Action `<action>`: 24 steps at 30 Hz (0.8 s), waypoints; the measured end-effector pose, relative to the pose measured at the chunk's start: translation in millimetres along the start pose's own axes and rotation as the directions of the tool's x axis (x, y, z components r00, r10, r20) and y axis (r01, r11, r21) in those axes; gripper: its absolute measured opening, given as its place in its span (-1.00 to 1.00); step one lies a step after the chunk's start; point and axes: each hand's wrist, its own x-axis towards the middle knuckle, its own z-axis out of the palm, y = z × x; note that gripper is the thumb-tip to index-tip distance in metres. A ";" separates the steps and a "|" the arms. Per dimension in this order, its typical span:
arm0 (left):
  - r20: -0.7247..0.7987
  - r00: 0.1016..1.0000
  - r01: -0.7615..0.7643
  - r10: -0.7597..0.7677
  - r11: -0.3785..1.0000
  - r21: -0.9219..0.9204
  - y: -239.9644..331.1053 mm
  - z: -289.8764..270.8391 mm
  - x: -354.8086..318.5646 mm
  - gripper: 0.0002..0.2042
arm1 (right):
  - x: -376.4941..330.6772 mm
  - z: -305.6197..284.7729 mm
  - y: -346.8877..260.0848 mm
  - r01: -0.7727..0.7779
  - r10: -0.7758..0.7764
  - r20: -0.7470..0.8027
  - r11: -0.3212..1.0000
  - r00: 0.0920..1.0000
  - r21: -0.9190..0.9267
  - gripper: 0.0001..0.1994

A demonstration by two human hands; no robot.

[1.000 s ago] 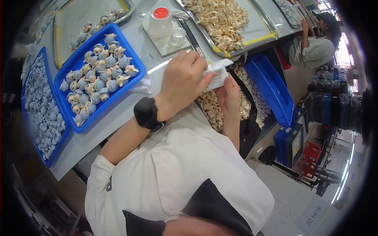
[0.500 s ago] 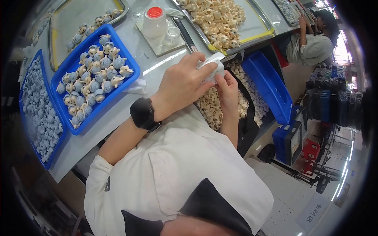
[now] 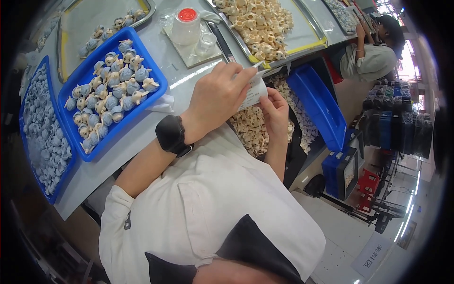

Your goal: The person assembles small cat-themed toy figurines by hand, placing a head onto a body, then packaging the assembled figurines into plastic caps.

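Between my two hands is a small white printed paper slip [image 3: 256, 93], partly curled along its upper edge. My left hand [image 3: 216, 97], with a black watch on its wrist, grips the slip's left and top side; its fingertips are partly hidden behind the back of the hand. The slip's right edge is pinched between the thumb and fingers of my right hand [image 3: 276, 113]. Below the slip lies a heap of cream-coloured plastic parts [image 3: 253, 128]. To the left, a blue tray [image 3: 163, 90] holds many small grey-and-cream figure heads.
Another blue tray [image 3: 57, 191] of grey shell pieces stands far left. A lidded clear cup [image 3: 185, 31] and a smaller cup sit on a pad. Metal trays [image 3: 302, 47] lie at the back. An empty-looking blue bin [image 3: 317, 106] leans at right. Another person [image 3: 371, 61] sits far right.
The paper slip has been turned and spread, so more of its printed face shows. My left fingers have shifted slightly up; my right hand has moved a little down and right.
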 end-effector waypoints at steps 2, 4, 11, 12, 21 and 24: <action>-0.008 1.000 -0.001 0.001 1.000 -0.009 0.5 -2.2 -0.3 -0.64 | -0.7 -2.0 -2.3 -0.005 0.005 0.006 0.999 1.000 -0.042 -0.81; -0.016 1.000 -0.005 0.005 1.000 -0.015 -0.2 -3.0 -0.9 -0.63 | 1.1 -2.3 -2.5 -0.004 0.005 0.019 0.997 1.000 -0.081 -0.85; 0.103 0.980 -0.181 0.170 0.977 0.115 3.6 -5.1 -2.5 -0.63 | 7.8 5.5 1.4 0.005 -0.007 -0.085 1.000 0.996 -0.031 -0.87; 0.124 0.980 -0.167 0.154 0.980 0.105 5.6 -6.5 -2.0 -0.64 | 8.1 4.0 1.3 0.014 -0.018 -0.073 0.999 0.997 -0.049 -0.85; 0.050 0.995 -0.086 0.085 0.996 0.022 0.0 -2.2 -0.7 -0.59 | 5.1 -0.5 -0.1 -0.003 0.003 -0.013 0.999 1.000 -0.040 -0.81; 0.080 0.997 0.004 -0.006 1.000 0.026 -1.4 -2.9 -1.6 -0.57 | 1.8 6.7 -10.3 -0.030 0.030 0.000 0.999 1.000 -0.011 -0.85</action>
